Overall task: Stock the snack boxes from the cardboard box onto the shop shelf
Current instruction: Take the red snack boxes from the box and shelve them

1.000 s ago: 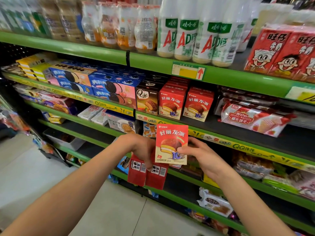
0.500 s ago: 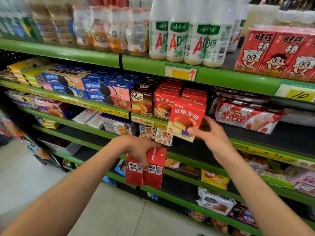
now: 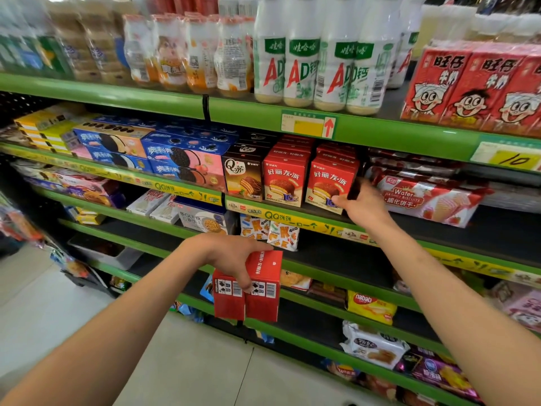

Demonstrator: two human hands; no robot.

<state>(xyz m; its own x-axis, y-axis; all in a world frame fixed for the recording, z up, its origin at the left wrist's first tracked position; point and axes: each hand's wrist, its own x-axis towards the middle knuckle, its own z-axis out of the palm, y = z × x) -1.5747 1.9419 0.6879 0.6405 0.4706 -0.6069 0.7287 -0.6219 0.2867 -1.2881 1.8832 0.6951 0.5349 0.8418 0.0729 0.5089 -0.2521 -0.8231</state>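
My left hand [image 3: 231,259] grips two red snack boxes [image 3: 247,291] side by side, held low in front of the lower shelves with their barcodes facing me. A third red snack box [image 3: 329,183] stands upright at the front of the green shelf [image 3: 292,215], at the head of the right red row. My right hand [image 3: 361,203] holds that box at its lower right corner, thumb on the front face and fingers behind its right side. Another row of matching red boxes [image 3: 285,180] stands just left of it. The cardboard box is out of view.
A brown snack box [image 3: 243,174] and blue cookie boxes [image 3: 181,162] fill the shelf to the left. Red wafer packs [image 3: 424,200] lie to the right. Bottles [image 3: 301,54] and red milk cartons [image 3: 474,86] stand on the shelf above. Tiled floor lies at lower left.
My right hand took one red box from in front of my left hand, lifted it up and right, and set it upright at the front of the right red row.
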